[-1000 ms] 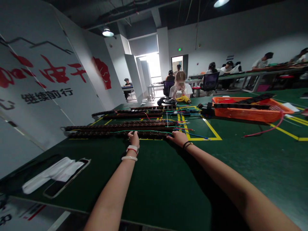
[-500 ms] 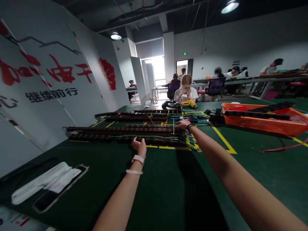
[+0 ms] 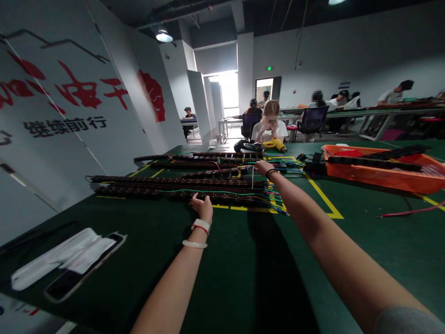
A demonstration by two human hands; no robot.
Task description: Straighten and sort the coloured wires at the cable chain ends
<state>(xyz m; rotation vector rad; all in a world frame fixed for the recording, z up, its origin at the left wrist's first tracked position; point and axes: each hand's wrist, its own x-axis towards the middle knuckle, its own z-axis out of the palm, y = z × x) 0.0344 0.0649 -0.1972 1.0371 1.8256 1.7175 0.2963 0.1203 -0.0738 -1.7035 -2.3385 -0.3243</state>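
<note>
Long, dark wire harnesses (image 3: pixel 139 185) lie side by side across the green table, with coloured wire ends (image 3: pixel 276 202) fanning out at their right. My left hand (image 3: pixel 202 207) is at the near edge of this front bundle, fingers apart, grasping nothing. Farther back, my right hand (image 3: pixel 264 168) has its fingers closed at the right end of a shorter dark wire harness (image 3: pixel 215 174), which lies apart from the front bundle. A thin white strip (image 3: pixel 252 178) hangs upright by those fingertips. The exact grip is too small to make out.
More harnesses (image 3: pixel 163 164) lie behind. A yellow heat gun (image 3: pixel 274 144) is at the far edge, before a seated person (image 3: pixel 270 125). An orange basket (image 3: pixel 378 178) with dark strips stands at right, near a red cable (image 3: pixel 410 212). A phone (image 3: pixel 66 284) and white wrapper lie front left.
My right hand has moved away from me, carrying the shorter harness off the front bundle toward the back. My left hand stays by the bundle's near edge. The view has tilted slightly.
</note>
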